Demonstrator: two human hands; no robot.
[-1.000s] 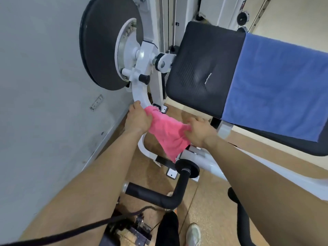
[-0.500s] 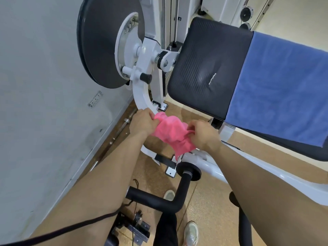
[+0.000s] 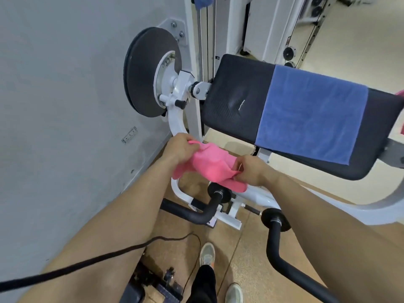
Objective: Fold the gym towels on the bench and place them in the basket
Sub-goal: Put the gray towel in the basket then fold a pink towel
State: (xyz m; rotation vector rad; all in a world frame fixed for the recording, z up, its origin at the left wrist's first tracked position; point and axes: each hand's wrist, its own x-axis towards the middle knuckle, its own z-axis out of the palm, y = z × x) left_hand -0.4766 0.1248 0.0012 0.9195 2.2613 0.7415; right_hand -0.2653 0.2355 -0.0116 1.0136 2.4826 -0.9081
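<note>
Nearest me on the feed, a thin black cable (image 3: 87,263) crosses the left forearm and a grey sneaker (image 3: 207,252) stands on the tan floor (image 3: 251,248), so the person is standing close up against the machine. Just beyond, a black foam-covered handle (image 3: 203,213) curves under the work.

Above it, both hands hold the small bright pink cloth towel (image 3: 209,165) in the air, clear of the bench, which I read as a fold done in hand rather than on a surface. The left hand (image 3: 179,149) has its fingers curled over the towel's upper left edge. The right hand (image 3: 251,171) pinches the opposite end, thumb and fingers closed on a bunched corner. The cloth sags and crumples between them, so I judge the fold barely begun: the edges need pulling taut and matching first.

Farther on, the black padded mesh-covered bench (image 3: 236,99) carries a flat blue terry towel (image 3: 310,112) draped across it and over its near side, waiting its turn. A pink sliver (image 3: 401,114) at the right edge may be another towel, but too little shows to tell. Left of the bench, a dark round disc (image 3: 140,79) sits on the white steel frame (image 3: 176,123). No basket is in my view.
</note>
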